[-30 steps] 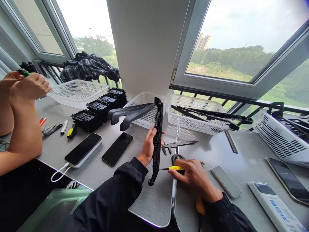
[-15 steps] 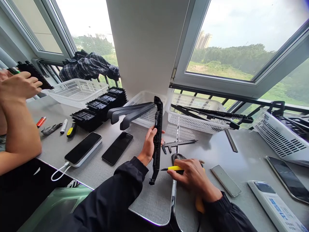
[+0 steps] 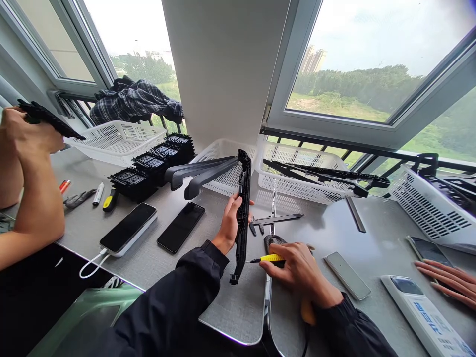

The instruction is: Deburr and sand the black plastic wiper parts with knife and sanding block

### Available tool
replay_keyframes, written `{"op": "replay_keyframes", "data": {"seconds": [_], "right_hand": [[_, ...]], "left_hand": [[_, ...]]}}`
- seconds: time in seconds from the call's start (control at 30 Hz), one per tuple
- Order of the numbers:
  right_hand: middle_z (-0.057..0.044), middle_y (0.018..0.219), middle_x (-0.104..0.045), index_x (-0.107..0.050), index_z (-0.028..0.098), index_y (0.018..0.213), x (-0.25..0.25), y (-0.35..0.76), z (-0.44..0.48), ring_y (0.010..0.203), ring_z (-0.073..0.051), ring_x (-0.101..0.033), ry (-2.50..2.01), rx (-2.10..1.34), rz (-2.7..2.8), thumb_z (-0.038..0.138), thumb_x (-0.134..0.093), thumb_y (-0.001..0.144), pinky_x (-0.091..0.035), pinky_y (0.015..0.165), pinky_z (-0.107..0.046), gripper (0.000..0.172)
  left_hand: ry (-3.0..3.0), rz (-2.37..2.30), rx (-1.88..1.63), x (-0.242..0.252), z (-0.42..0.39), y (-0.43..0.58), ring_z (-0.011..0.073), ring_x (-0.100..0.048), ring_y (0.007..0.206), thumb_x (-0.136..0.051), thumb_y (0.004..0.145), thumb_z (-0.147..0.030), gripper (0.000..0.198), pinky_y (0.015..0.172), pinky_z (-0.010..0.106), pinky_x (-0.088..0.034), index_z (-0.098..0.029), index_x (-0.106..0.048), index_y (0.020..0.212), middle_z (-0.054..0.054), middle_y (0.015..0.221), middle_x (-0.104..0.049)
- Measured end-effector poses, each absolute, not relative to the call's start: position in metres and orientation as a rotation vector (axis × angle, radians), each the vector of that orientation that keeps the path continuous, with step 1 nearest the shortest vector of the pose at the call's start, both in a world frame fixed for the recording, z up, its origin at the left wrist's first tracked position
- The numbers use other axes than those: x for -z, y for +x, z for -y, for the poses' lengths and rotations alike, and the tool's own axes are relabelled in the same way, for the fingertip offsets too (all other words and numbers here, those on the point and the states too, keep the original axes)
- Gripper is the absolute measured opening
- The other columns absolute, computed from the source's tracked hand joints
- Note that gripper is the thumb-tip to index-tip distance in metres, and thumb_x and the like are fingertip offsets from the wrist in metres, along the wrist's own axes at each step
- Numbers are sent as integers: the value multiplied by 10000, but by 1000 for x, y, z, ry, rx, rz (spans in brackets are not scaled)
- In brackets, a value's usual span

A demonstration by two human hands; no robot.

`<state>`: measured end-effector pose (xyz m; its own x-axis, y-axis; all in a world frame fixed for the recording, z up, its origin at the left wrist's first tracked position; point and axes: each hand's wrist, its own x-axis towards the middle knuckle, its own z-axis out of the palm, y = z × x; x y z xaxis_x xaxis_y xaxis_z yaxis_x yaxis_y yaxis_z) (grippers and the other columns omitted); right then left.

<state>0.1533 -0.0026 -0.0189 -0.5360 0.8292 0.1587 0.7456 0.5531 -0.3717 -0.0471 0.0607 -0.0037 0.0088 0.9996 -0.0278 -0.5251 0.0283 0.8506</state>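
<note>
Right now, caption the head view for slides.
Left hand holds black strip upright; right hand points yellow tool at it.

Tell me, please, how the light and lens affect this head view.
Head view: the sky in the left window is washed out, the wide lens slants the frames, yet the strip in the left hand and the tool in the right hand look sharp.

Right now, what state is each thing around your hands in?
left hand, closed around the black strip.
black strip, held upright.
right hand, closed on the yellow cutter.
yellow cutter, tip pointed at the strip's lower part.
white phone, face up, screen dark, cable plugged in.
black phone, face up, screen dark.
caliper, lying flat.
</note>
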Motion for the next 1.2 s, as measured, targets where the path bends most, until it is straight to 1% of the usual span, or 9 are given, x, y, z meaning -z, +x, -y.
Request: {"op": "replay_keyframes", "data": {"seconds": [0.2,0.43,0.57,0.8,1.0,1.2], "right_hand": [[33,539,-500,-437,221,649,22,153,4,481,-104,-388,-1273,-355,2485,656,-551,989,-217,568,-289,563],[45,532,-479,-429,218,651,24,153,4,472,-93,-364,-1210,-323,2494,656,-564,986,-203,557,-287,568],[39,544,-510,-446,218,663,25,152,4,480,-97,-392,-1204,-291,2441,684,-533,1004,-228,564,-277,585],[27,553,-538,-474,217,653,29,150,4,483,-104,-419,-1244,-299,2471,692,-555,991,-220,566,-287,588],[14,554,-568,-494,220,659,29,150,2,479,-117,-457,-1312,-261,2430,710,-481,1026,-220,572,-298,612],[24,537,-549,-476,224,656,28,152,1,477,-121,-468,-1394,-219,2375,681,-485,1031,-217,569,-299,591]], "left_hand": [[771,-803,-1415,5,-61,-47,89,-560,542,-664,909,-589,437,502,246,-375,-207,-576,1100,39,1006,-698],[779,-812,-1420,5,-61,-47,83,-565,549,-640,936,-538,383,527,250,-393,-203,-570,1109,38,1017,-696],[779,-822,-1429,5,-60,-46,84,-566,551,-661,927,-517,379,544,253,-405,-205,-565,1121,28,1001,-691],[777,-820,-1432,7,-60,-46,85,-557,546,-688,916,-516,401,520,245,-391,-214,-563,1147,20,986,-687],[783,-829,-1425,8,-58,-45,83,-569,560,-699,918,-518,414,551,251,-415,-217,-569,1171,21,994,-689],[793,-816,-1381,10,-56,-43,89,-560,551,-662,934,-546,412,516,252,-383,-226,-568,1176,18,996,-675]]}}
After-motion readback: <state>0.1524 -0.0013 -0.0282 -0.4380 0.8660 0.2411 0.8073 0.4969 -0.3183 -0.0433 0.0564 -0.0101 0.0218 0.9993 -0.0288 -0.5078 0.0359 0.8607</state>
